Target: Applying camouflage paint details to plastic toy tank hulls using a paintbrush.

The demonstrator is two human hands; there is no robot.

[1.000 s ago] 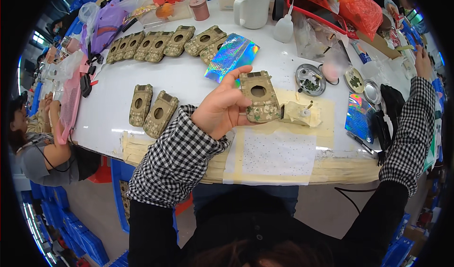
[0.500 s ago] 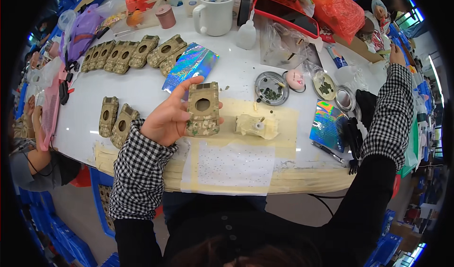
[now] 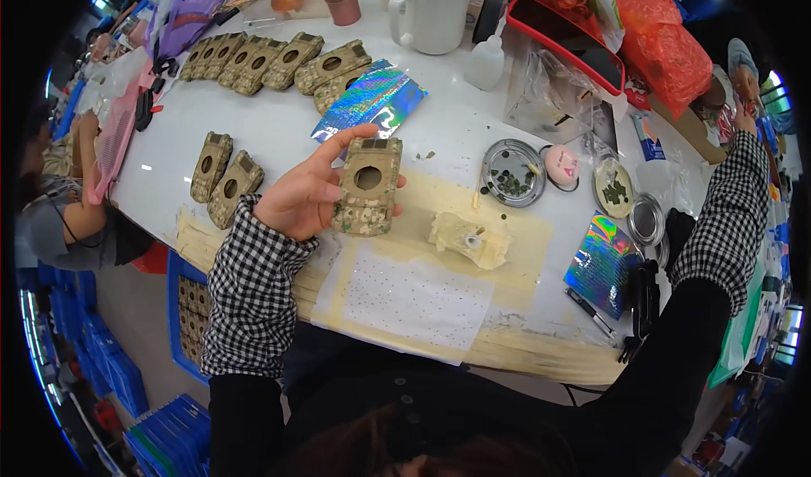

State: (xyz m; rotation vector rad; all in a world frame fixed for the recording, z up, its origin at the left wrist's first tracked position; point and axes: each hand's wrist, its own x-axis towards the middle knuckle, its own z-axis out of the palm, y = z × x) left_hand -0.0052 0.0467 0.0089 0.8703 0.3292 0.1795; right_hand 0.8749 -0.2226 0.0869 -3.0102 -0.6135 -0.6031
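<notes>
My left hand (image 3: 297, 191) is closed round a camouflage toy tank hull (image 3: 368, 208), holding it up over the near middle of the table. The hull's round hole faces up. Two similar hulls (image 3: 230, 191) lie on the table left of that hand. My right arm stretches far to the right, its hand (image 3: 745, 115) small at the back edge by plastic packaging; its fingers are too unclear to read. Right of the held hull sits a tape-covered block (image 3: 470, 240) with a small pale peg. A round dish (image 3: 514, 173) holds small dark green parts.
A row of tank hulls (image 3: 253, 61) and shiny holographic pouches (image 3: 372, 101) lie at the back left. Behind stand a white mug (image 3: 435, 21), a squeeze bottle (image 3: 485, 63) and a red-cased phone (image 3: 566, 42). A speckled white sheet (image 3: 405, 308) lies at the front edge. Another person's arm (image 3: 83, 198) shows at left.
The view has turned, so the table appears tilted. My right arm has reached farther out to the back right. My left hand keeps hold of the tank hull in nearly the same pose.
</notes>
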